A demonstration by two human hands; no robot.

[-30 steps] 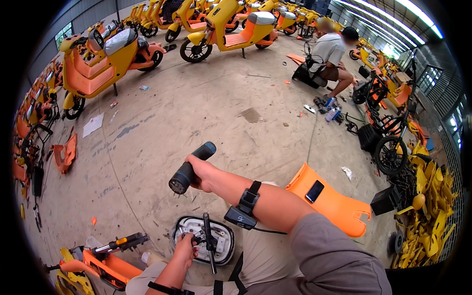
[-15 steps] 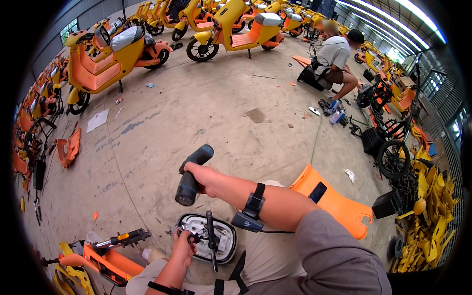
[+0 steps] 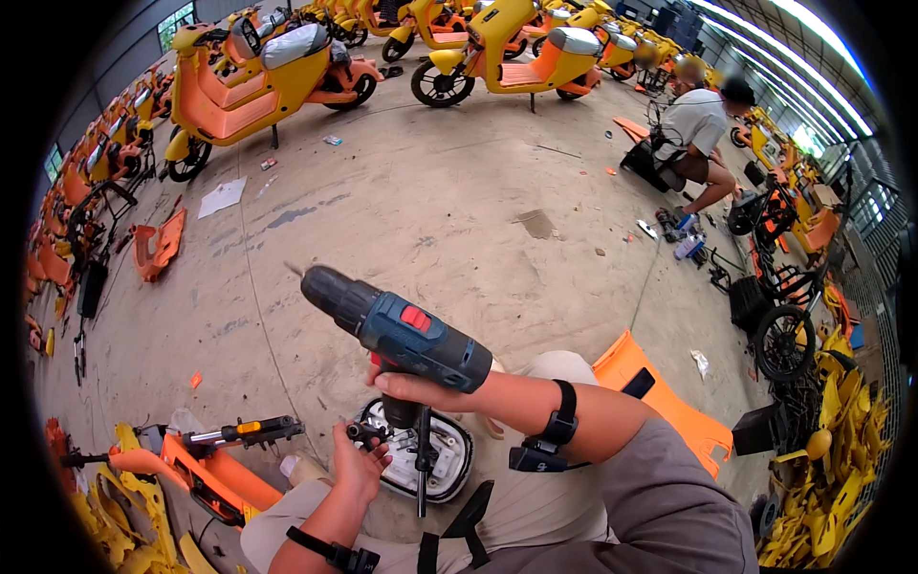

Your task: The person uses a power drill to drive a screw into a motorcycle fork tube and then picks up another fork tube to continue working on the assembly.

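My right hand [image 3: 426,392] is wrapped round the grip of a dark blue cordless drill [image 3: 430,342] with a red switch on top. Its chuck and thin bit point to the upper left. Below, my left hand [image 3: 356,471] has its palm up, with thumb and fingers curled about a black metal part [image 3: 363,433]. Under that part lies an upturned scooter seat [image 3: 451,461], pale inside with a black rim. A black tube [image 3: 423,469] stands out across the seat toward me. The drill's lower end hides part of the seat.
An orange panel [image 3: 674,411] with a dark phone-like slab lies right of my knee. Orange and yellow scooter parts [image 3: 215,469] lie at left, yellow scraps [image 3: 832,469] at right. A crouching person [image 3: 693,134] and parked scooters [image 3: 521,57] are farther off.
The drill has turned from pointing away to lying broadside, its bit now toward the upper left. My left fingers have loosened and turned palm up. The whole view has shifted slightly.
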